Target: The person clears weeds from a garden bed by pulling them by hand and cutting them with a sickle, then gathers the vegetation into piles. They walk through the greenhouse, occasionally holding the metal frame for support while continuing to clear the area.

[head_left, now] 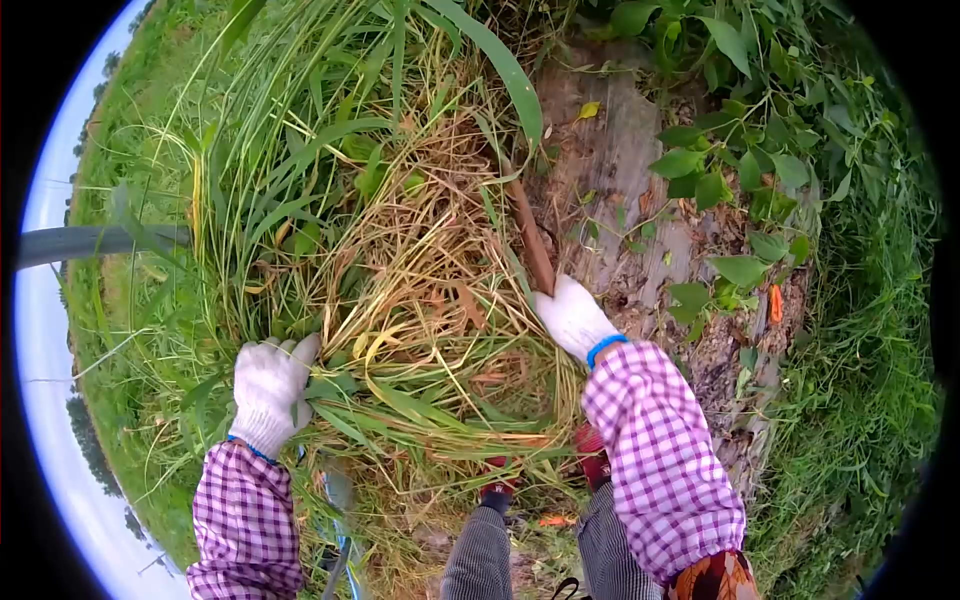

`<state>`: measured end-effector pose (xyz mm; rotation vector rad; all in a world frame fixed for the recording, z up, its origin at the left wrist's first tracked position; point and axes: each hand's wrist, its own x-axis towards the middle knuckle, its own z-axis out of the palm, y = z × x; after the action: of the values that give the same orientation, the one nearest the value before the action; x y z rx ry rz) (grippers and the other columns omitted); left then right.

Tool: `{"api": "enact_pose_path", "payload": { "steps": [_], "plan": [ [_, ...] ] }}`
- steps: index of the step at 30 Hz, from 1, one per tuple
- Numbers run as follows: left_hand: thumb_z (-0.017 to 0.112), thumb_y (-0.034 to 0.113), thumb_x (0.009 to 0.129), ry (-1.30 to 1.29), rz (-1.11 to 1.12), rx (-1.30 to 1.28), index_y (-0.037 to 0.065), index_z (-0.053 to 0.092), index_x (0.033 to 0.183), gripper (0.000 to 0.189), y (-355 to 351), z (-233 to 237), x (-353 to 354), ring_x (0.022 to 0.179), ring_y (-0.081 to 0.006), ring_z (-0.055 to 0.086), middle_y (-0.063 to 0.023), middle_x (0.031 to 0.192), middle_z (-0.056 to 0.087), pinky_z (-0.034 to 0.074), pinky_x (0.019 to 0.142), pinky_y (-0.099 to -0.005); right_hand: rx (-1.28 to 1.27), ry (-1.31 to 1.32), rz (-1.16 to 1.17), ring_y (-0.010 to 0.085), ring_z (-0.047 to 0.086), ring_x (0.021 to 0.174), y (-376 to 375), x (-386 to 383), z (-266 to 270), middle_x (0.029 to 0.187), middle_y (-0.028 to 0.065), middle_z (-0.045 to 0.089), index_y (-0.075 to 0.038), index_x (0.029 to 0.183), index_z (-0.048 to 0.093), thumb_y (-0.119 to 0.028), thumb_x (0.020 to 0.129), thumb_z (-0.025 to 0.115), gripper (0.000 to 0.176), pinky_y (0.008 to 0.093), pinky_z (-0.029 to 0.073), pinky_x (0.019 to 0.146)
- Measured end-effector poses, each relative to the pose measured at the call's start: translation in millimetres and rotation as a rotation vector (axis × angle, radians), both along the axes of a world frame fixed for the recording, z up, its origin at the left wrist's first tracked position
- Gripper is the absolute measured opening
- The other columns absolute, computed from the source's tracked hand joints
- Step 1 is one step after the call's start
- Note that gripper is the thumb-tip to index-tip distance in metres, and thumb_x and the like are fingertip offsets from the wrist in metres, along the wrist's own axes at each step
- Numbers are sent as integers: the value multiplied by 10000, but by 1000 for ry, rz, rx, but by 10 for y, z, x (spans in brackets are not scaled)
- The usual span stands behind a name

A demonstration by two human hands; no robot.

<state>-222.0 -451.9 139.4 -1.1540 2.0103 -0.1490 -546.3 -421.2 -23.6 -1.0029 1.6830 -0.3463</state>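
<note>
The left hand (270,385), in a white glove, has its fingers curled tight round a grass tuft (400,300) at the near left of the clump, where green blades mix with dry yellow stalks. The right hand (572,315), gloved too, is closed round the near end of a wooden handle (530,235) that runs off into the far side of the clump. Its working end is buried in the stalks, so I cannot tell what blade it carries. To do this well, I judge the left hand should pull the tuft taut and lean it leftward, well apart from where the tool bites. The stroke should run low at the roots and away from the feet (592,458), which stand just beneath the clump. Right of the handle lies bare soil (620,160), with an orange scrap (775,303) on it and broad-leaved weeds (745,170) beyond. A dark pipe (90,242) crosses at far left. Loose overhanging blades hide the cut line
</note>
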Motion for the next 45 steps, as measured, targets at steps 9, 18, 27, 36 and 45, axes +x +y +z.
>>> {"api": "enact_pose_path", "payload": {
  "steps": [9,18,27,36,45],
  "plan": [
    [815,429,648,-76,159,91,129,524,1214,703,720,-12,468,937,-213,601,-71,985,630,466,756,-368,225,-48,-255,178,594,606,1830,-294,999,696,103,587,53,982,500,-288,889,617,372,315,483,564],
    [798,403,700,-219,257,165,134,380,1371,834,654,-36,443,1123,-229,542,-91,1247,565,435,957,-388,-358,-193,-614,173,500,492,-424,-103,677,673,73,545,3,925,505,-336,916,592,350,335,431,482],
    [802,249,699,-210,265,233,145,383,1376,803,650,-4,461,1120,-229,538,-94,1268,548,447,952,-381,426,-1129,-547,93,406,372,1351,369,1650,545,-20,421,-71,1024,362,-173,927,594,271,257,346,336],
    [618,424,865,-197,-51,556,75,538,1214,499,622,831,-695,1029,-202,596,-108,1147,587,511,849,-314,381,-421,-242,319,662,689,2171,734,1586,734,211,637,66,1037,485,-365,865,627,485,402,525,633],
    [558,299,935,779,-660,-16,72,376,1420,565,-621,206,-2589,1203,-330,533,-188,1415,451,457,989,-399,-129,-284,134,256,570,483,2934,1200,1132,589,92,506,41,927,463,-292,913,602,361,356,465,459]
  ]
}}
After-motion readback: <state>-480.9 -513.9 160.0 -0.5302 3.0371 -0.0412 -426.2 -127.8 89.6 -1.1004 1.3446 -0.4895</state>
